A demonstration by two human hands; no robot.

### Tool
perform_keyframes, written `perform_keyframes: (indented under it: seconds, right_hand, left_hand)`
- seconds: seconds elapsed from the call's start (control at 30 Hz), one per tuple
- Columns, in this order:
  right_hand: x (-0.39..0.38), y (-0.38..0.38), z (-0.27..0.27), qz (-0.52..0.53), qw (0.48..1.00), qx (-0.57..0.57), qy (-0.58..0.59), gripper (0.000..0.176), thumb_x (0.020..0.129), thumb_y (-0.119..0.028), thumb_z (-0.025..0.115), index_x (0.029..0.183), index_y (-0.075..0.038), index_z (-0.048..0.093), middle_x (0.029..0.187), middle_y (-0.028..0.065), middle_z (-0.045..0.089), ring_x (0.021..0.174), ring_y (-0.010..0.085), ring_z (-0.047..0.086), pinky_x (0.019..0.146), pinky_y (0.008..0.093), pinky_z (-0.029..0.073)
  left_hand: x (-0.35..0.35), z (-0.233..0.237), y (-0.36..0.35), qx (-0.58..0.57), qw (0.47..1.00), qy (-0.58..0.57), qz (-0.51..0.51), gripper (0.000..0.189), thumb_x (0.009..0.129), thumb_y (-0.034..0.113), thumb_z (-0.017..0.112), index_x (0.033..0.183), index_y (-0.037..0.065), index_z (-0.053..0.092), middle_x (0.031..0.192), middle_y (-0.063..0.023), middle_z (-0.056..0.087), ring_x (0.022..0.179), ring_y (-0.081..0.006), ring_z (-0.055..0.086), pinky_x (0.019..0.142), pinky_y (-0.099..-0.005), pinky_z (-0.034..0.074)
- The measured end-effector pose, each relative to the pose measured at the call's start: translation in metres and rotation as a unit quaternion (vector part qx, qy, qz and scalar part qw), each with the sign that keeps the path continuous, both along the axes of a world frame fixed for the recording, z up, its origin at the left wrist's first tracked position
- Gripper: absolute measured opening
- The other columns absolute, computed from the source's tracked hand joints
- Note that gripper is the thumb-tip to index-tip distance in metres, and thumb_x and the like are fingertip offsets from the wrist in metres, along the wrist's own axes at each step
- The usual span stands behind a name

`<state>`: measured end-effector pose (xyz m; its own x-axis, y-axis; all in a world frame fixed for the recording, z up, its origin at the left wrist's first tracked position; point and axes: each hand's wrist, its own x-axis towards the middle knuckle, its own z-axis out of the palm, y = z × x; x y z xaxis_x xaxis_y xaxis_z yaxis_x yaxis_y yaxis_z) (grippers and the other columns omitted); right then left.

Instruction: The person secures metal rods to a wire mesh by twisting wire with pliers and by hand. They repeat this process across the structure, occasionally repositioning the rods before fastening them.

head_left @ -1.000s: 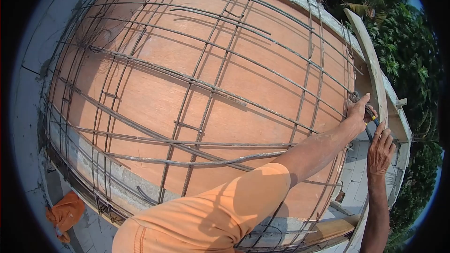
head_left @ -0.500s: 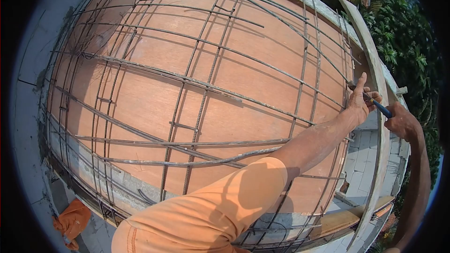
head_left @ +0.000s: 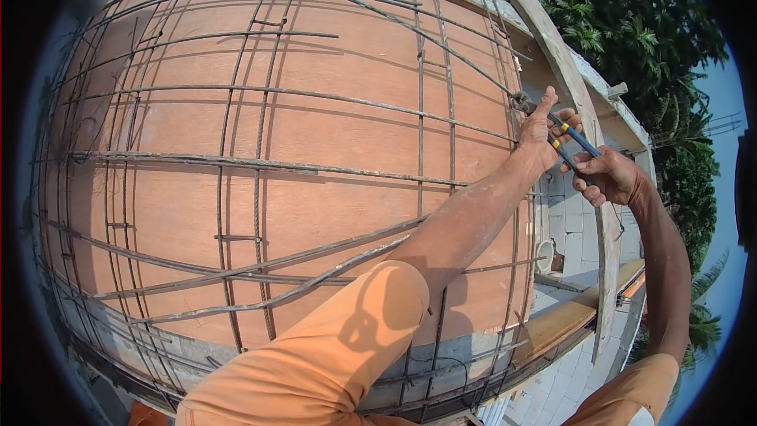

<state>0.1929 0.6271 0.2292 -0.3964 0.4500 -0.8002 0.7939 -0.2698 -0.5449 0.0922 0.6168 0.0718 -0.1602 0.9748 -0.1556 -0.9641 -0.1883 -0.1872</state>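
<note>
A: Hands?
B: My right hand [head_left: 611,177] is clamped on the pliers [head_left: 574,140]. My left hand [head_left: 542,130] is curled shut, thumb on the tie wire [head_left: 521,102] at the edge rebar [head_left: 451,110] crossing.
A: Tip?
B: I'd grip square and twist snug without snapping it.

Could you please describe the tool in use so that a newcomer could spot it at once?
Look at the right edge of the orange plywood deck, where the rebar grid meets a pale curved board. There, between the left hand and right hand, sit the pliers, the only thing with blue handles banded in yellow.
</note>
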Motion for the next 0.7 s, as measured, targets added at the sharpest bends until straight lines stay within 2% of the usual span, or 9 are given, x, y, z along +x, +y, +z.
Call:
perform_keyframes:
  seconds: [0.17, 0.23, 0.27, 0.33, 0.37, 0.4, 0.47, 0.6, 0.7]
  right_hand:
    - [-0.008, -0.012, 0.0, 0.065, 0.991, 0.096, -0.072, 0.053, 0.09, -0.028, 0.069, 0.124, 0.008, 0.051, 0.072, 0.01, 0.062, 0.041, 0.0161, 0.048, 0.036, 0.0264, 0.034]
    - [-0.014, -0.031, 0.004, 0.179, 0.887, 0.373, -0.205, 0.081, 0.082, -0.04, 0.077, 0.137, 0.009, 0.042, 0.093, 0.0157, 0.065, 0.063, 0.0263, 0.064, 0.052, 0.0376, 0.052]
    - [-0.016, -0.046, -0.001, 0.182, 0.886, 0.373, -0.207, 0.081, 0.082, -0.04, 0.077, 0.137, 0.009, 0.042, 0.093, 0.0157, 0.065, 0.063, 0.0263, 0.064, 0.052, 0.0376, 0.052]
    - [-0.007, -0.081, -0.02, 0.426, 0.494, 0.653, -0.385, 0.094, 0.071, -0.046, 0.084, 0.138, 0.006, 0.043, 0.115, 0.0208, 0.061, 0.103, 0.0289, 0.064, 0.079, 0.0448, 0.052]
    - [-0.002, -0.089, -0.033, 0.427, 0.425, 0.673, -0.428, 0.09, 0.079, -0.036, 0.077, 0.147, 0.003, 0.032, 0.131, 0.0194, 0.052, 0.122, 0.0286, 0.053, 0.096, 0.0461, 0.044]
    - [0.006, -0.085, -0.044, 0.436, 0.427, 0.678, -0.41, 0.09, 0.079, -0.036, 0.077, 0.147, 0.003, 0.032, 0.131, 0.0194, 0.052, 0.122, 0.0286, 0.053, 0.096, 0.0461, 0.044]
    - [0.028, -0.047, -0.07, 0.429, 0.133, 0.832, -0.325, 0.069, 0.088, -0.022, 0.065, 0.146, 0.001, 0.036, 0.127, 0.0177, 0.054, 0.117, 0.0279, 0.054, 0.095, 0.0399, 0.045]
    - [0.047, 0.007, -0.079, 0.415, 0.216, 0.825, -0.318, 0.055, 0.089, -0.008, 0.057, 0.142, 0.002, 0.042, 0.116, 0.0142, 0.055, 0.105, 0.0251, 0.056, 0.084, 0.0372, 0.048]
    - [0.022, -0.007, -0.05, 0.436, 0.348, 0.761, -0.332, 0.049, 0.083, 0.002, 0.057, 0.131, 0.006, 0.048, 0.101, 0.0167, 0.055, 0.096, 0.0304, 0.058, 0.081, 0.0399, 0.049]
  left_hand:
    - [-0.001, -0.006, 0.011, -0.011, 1.0, -0.013, -0.012, 0.034, 0.08, 0.038, 0.08, 0.092, 0.013, 0.06, 0.067, -0.0014, 0.061, 0.059, -0.0217, 0.065, 0.067, -0.0402, 0.055]
    - [-0.002, -0.003, 0.009, -0.02, 1.0, -0.015, -0.01, 0.031, 0.081, 0.037, 0.078, 0.087, 0.013, 0.06, 0.063, -0.0005, 0.059, 0.059, -0.0211, 0.064, 0.064, -0.0389, 0.054]
    - [-0.003, -0.002, 0.009, -0.02, 1.0, -0.018, -0.008, 0.031, 0.081, 0.037, 0.078, 0.087, 0.013, 0.06, 0.063, -0.0005, 0.059, 0.059, -0.0211, 0.064, 0.064, -0.0389, 0.054]
    - [-0.002, -0.004, 0.012, -0.008, 1.0, -0.005, -0.011, 0.031, 0.082, 0.038, 0.078, 0.087, 0.013, 0.059, 0.063, -0.0009, 0.059, 0.058, -0.0216, 0.064, 0.065, -0.0392, 0.055]
    - [0.001, -0.004, 0.014, -0.002, 1.0, -0.008, -0.008, 0.032, 0.082, 0.038, 0.078, 0.088, 0.013, 0.059, 0.063, -0.0013, 0.059, 0.058, -0.0223, 0.065, 0.065, -0.0392, 0.055]
    - [0.002, -0.007, 0.016, -0.001, 1.0, -0.007, 0.005, 0.032, 0.081, 0.038, 0.078, 0.088, 0.013, 0.059, 0.063, -0.0017, 0.06, 0.058, -0.0229, 0.065, 0.065, -0.0392, 0.055]
    - [-0.001, -0.001, 0.014, -0.025, 0.998, -0.047, -0.015, 0.033, 0.083, 0.038, 0.077, 0.09, 0.012, 0.059, 0.063, -0.0046, 0.06, 0.057, -0.0243, 0.065, 0.065, -0.0417, 0.057]
    - [0.007, -0.003, 0.027, -0.02, 0.996, -0.081, 0.007, 0.04, 0.08, 0.045, 0.079, 0.087, 0.011, 0.058, 0.062, -0.0067, 0.061, 0.052, -0.0241, 0.064, 0.056, -0.0396, 0.057]
    - [0.001, 0.001, 0.018, 0.023, 0.994, -0.103, 0.017, 0.048, 0.079, 0.05, 0.079, 0.089, 0.01, 0.055, 0.064, -0.0082, 0.061, 0.057, -0.0247, 0.064, 0.06, -0.0411, 0.058]
